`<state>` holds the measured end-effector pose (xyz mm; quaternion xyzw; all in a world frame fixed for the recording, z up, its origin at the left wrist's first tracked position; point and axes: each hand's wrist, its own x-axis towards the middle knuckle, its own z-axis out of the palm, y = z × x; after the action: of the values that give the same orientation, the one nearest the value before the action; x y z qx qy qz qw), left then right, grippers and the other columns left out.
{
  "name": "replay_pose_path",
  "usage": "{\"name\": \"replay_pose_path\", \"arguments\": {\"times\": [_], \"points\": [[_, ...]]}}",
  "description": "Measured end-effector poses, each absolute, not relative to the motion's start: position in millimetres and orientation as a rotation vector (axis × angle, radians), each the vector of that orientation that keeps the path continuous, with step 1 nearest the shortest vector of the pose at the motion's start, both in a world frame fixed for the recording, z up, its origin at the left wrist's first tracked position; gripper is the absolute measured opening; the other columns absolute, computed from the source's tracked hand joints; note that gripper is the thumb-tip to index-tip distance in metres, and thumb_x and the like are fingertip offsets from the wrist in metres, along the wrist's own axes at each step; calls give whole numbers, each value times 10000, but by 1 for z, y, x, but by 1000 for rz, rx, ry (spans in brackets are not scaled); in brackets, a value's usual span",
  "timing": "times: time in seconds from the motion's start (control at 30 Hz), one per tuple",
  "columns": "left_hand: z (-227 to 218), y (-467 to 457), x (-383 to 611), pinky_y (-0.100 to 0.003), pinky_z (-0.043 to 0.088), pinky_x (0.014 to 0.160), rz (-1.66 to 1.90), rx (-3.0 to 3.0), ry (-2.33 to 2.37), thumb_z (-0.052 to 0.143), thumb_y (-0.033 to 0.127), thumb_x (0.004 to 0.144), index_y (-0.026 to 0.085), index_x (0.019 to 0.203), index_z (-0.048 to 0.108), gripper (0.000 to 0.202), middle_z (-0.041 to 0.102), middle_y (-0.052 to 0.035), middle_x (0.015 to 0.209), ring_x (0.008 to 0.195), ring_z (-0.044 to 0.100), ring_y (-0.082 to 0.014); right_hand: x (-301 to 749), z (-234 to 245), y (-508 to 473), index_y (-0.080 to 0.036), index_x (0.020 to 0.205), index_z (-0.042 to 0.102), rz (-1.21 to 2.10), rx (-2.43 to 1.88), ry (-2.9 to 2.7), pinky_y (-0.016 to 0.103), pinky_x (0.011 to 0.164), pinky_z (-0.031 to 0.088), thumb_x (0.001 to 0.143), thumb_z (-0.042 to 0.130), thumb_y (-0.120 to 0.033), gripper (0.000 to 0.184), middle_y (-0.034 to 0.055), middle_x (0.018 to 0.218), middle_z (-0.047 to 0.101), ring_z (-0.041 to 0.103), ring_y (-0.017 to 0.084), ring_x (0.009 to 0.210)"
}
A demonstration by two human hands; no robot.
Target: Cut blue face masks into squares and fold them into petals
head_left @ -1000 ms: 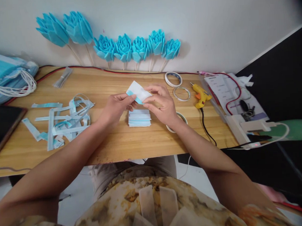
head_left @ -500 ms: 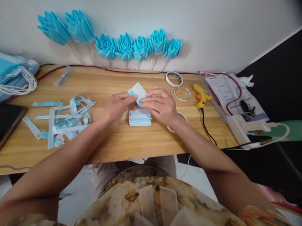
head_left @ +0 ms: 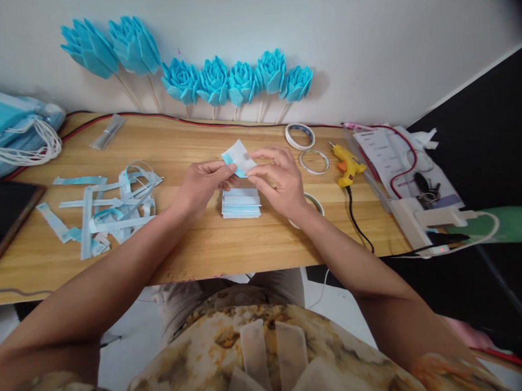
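Between my two hands is a small square of white and blue mask fabric (head_left: 241, 154), tilted, with one corner pointing away from me. My left hand (head_left: 203, 183) pinches its left edge between thumb and fingers. My right hand (head_left: 281, 180) grips the lower right corner with thumb and fingertips. Just below, a stack of pale blue fabric pieces (head_left: 240, 203) lies on the wooden table (head_left: 194, 250). To the left of my left hand, cut mask strips (head_left: 114, 205) lie in a loose heap.
Several blue fabric flowers (head_left: 215, 82) on sticks lean against the wall. Tape rolls (head_left: 301, 146) and a yellow hot glue gun (head_left: 348, 166) lie on the right, near a power strip (head_left: 418, 226). Bagged masks (head_left: 11, 125) and a dark phone or tablet (head_left: 8, 215) are at left.
My right fingers have lifted and spread from over the fabric to its lower right corner, uncovering more of the square. My left hand keeps its pinch.
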<state>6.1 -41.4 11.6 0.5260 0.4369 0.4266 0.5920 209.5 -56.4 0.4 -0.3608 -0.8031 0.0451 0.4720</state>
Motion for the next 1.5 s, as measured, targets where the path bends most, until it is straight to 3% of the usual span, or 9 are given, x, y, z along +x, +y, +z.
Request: {"name": "replay_pose_path", "arguments": {"times": [0.2, 0.37, 0.47, 0.63, 0.8, 0.97, 1.13, 1.3, 1.5], "points": [[13, -43, 6, -282, 482, 648, 1003, 1340, 991, 768, 438, 794, 181, 654, 724, 296, 709, -30, 690, 627, 587, -135, 207, -3, -54, -253, 882, 730, 631, -1027, -1693, 441, 1092, 483, 900, 715, -333, 83, 44, 1242, 699, 643, 223, 1212], [13, -43, 6, -286, 493, 651, 977, 1364, 984, 766, 496, 777, 186, 668, 726, 331, 722, -40, 716, 647, 597, -145, 207, -6, -51, -230, 869, 701, 969, -1028, -1514, 338, 919, 534, 853, 750, -435, 212, 22, 1037, 738, 676, 167, 959], [12, -42, 7, -288, 498, 656, 965, 1383, 1012, 753, 499, 788, 191, 651, 719, 339, 718, -41, 705, 645, 598, -147, 207, -7, -51, -220, 857, 700, 996, -1043, -1467, 291, 781, 500, 830, 769, -420, 214, -8, 868, 707, 618, 130, 796], [13, -43, 6, -290, 491, 652, 950, 1458, 1064, 733, 503, 806, 205, 621, 710, 352, 717, -39, 701, 652, 605, -154, 207, -7, -51, -216, 860, 681, 948, -1059, -1467, 264, 682, 446, 827, 768, -397, 204, -33, 783, 644, 529, 101, 694], [17, -44, 4, -276, 455, 626, 895, 1549, 1117, 748, 583, 777, 196, 702, 743, 394, 717, -23, 699, 674, 609, -161, 206, -7, -53, -229, 986, 670, 953, -1028, -1476, 282, 771, 499, 858, 751, -386, 219, -32, 842, 675, 608, 111, 769], [17, -45, 4, -281, 458, 649, 910, 1516, 1099, 777, 547, 753, 190, 729, 749, 359, 751, -37, 761, 711, 626, -170, 208, -9, -54, -254, 1248, 657, 955, -1049, -1504, 329, 871, 532, 865, 752, -415, 427, -29, 887, 718, 669, 137, 835], [16, -44, 6, -295, 491, 711, 987, 1430, 1049, 774, 494, 783, 191, 731, 713, 314, 734, -30, 760, 742, 650, -173, 209, -14, -52, -265, 1354, 629, 1023, -1055, -1552, 359, 898, 559, 843, 763, -454, 562, -7, 955, 749, 693, 169, 886], [17, -45, 6, -304, 523, 762, 995, 1391, 1020, 789, 452, 782, 184, 753, 711, 281, 746, -33, 789, 773, 667, -174, 208, -11, -51, -254, 1326, 650, 1156, -1021, -1504, 336, 810, 583, 812, 782, -493, 582, 8, 957, 754, 688, 168, 836], [17, -46, 6, -305, 533, 756, 953, 1432, 1007, 774, 451, 789, 178, 743, 701, 286, 751, -41, 801, 772, 666, -176, 206, -2, -54, -213, 1105, 745, 1157, -1008, -1491, 324, 829, 589, 813, 782, -425, 362, -4, 861, 734, 687, 164, 856]]}}
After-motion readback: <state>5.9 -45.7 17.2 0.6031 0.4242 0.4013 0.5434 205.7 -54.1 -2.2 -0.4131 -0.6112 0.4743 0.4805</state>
